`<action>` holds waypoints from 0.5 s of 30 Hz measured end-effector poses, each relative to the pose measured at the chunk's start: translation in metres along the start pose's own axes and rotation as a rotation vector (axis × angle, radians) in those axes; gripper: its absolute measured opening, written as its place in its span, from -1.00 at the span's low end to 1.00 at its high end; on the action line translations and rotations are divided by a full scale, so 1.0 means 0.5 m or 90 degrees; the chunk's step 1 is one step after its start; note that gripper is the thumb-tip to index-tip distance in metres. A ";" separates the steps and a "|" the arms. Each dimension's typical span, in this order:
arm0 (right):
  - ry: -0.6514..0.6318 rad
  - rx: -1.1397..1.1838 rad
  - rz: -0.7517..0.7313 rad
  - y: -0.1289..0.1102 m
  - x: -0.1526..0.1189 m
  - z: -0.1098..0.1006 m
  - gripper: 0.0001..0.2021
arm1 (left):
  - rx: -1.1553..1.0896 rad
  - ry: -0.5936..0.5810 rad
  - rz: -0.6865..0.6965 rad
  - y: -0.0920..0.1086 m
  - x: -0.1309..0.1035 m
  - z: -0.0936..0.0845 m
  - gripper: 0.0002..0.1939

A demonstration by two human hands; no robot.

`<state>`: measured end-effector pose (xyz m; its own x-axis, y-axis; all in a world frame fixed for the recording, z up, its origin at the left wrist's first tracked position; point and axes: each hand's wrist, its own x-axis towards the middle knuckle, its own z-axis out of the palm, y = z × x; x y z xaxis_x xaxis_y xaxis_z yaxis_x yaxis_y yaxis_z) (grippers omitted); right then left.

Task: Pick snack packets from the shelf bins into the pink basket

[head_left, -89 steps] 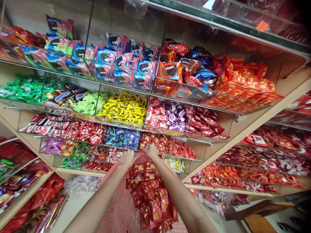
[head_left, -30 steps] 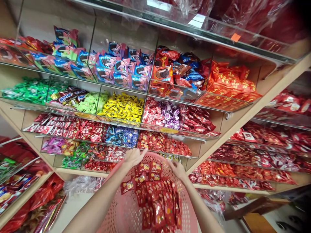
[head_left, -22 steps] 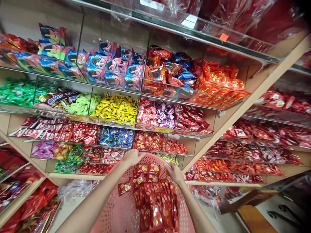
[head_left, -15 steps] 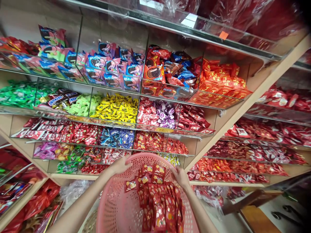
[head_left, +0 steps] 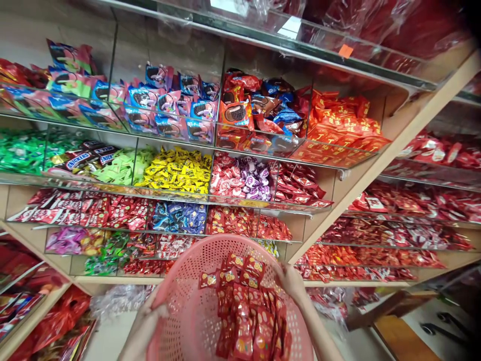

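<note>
Left hand (head_left: 147,323) and right hand (head_left: 291,282), each partly closed, grip opposite rims of the pink basket (head_left: 180,306) containing red packets (head_left: 246,311).

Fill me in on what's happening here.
A person grips a pink perforated basket by its rim, left hand on the left side, right hand on the right. Red candy packets lie heaped inside. The basket is held in front of shelves filled with wrapped sweets, including yellow ones and Snickers bars.

Bright glare overhead, blurred hands below.
</note>
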<state>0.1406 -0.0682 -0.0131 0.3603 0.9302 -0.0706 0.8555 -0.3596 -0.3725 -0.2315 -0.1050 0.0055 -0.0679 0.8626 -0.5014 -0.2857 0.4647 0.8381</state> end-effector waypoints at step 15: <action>-0.004 0.069 -0.010 0.010 -0.032 -0.006 -0.53 | 0.450 -0.100 0.217 0.120 0.125 0.016 -0.54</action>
<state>0.1402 -0.0853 -0.0113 0.3448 0.9360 -0.0705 0.8158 -0.3360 -0.4708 -0.2454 -0.0217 0.0262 0.1087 0.9734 -0.2017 0.4038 0.1422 0.9037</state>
